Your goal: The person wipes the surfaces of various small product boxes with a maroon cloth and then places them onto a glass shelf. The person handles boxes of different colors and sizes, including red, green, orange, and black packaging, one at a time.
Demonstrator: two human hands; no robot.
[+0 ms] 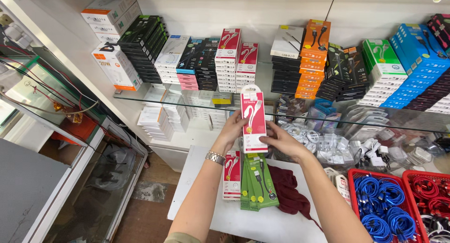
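Both hands, L hand (233, 130) & R hand (280, 141), clamp upright red-white cable box (253, 119) above green boxes (258, 182) w/ maroon cloth (288, 191) beside, on white table (234, 219).

shop | glass shelf (140, 98) stacked with boxed cables (228, 60) | red baskets (358, 175) of loose cables

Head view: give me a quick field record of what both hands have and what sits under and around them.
left hand: grips left edge of red-and-white cable box
right hand: supports same box at its lower right
box pose: upright, raised in front of glass shelf
below hands: red box stack, green packs, dark red cloth on white table
right side: red basket of blue cables
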